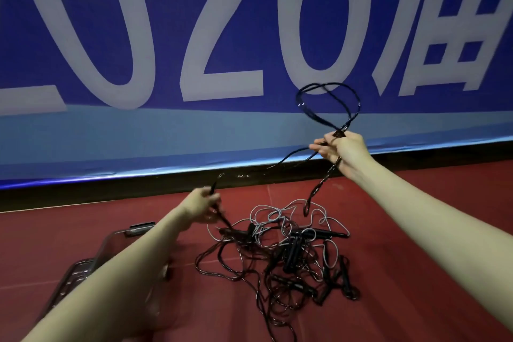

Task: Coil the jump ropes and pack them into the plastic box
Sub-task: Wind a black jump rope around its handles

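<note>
Jump rope (327, 103) coiled in right hand (340, 148)

We are in a sports hall, with a red floor (402, 230) and a big blue banner (249, 36) on the wall.

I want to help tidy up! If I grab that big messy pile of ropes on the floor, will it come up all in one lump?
Probably yes, in a floppy clump: the pile of ropes looks limp and loops cross everywhere, so strands would likely snag and drag along. The black handles look stiff and may dangle. The black rope in the right hand droops in soft loops, too.
</note>
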{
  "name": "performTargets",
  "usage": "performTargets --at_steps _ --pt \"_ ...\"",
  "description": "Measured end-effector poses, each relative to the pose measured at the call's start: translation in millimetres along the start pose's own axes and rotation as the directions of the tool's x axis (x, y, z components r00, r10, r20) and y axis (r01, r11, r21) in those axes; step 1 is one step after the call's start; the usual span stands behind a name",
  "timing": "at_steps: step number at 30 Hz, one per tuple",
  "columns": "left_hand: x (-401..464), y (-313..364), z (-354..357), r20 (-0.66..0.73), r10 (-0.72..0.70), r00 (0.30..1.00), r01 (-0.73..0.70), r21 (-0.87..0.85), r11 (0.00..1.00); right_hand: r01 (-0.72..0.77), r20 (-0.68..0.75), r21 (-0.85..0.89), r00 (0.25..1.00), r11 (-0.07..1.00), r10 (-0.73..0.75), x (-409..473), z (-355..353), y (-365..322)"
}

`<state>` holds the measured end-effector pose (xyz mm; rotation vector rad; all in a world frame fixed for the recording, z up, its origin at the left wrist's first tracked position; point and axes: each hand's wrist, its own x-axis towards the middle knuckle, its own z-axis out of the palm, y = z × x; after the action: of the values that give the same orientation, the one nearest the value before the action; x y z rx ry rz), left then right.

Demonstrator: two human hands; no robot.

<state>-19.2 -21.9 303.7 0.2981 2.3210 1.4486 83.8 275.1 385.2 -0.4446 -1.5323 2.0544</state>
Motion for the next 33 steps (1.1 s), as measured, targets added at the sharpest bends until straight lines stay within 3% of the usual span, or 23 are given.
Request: performTargets --at_steps 2,5,10,13,21,27,33 --pt "-1 22 4 -0.054 0.038 0.998 -0.05 -0.251 0.967 -0.037 0.027 -0.124 0.999 0.992 0.04 3 -2 13" --pt "-5 54 12 -0.1 0.062 0.993 -0.107 -0.551 0.828 -0.087 0.048 -0.336 0.993 0.938 0.109 5 -3 29" --pt "-5 88 14 -0.202 0.075 0.977 -0.207 -0.782 0.589 -0.178 0.095 -0.475 0.963 0.862 0.251 2 0 52" --pt "-7 96 14 -0.198 0.059 0.978 -0.199 -0.827 0.526 -0.175 0.117 -0.544 0.953 0.821 0.281 -1 4 58" --pt "-9 98 15 -0.152 0.043 0.987 -0.152 -0.842 0.517 -0.159 0.101 -0.756 0.93 0.635 0.353 -9 7 62" --pt "-13 100 22 -0.13 0.036 0.991 -0.127 -0.815 0.565 -0.202 0.074 -0.737 0.925 0.645 0.374 -6 11 67" --pt "-14 95 39 -0.056 0.052 0.997 -0.076 -0.756 0.65 -0.133 0.102 -0.744 0.946 0.654 0.308 -10 13 73"
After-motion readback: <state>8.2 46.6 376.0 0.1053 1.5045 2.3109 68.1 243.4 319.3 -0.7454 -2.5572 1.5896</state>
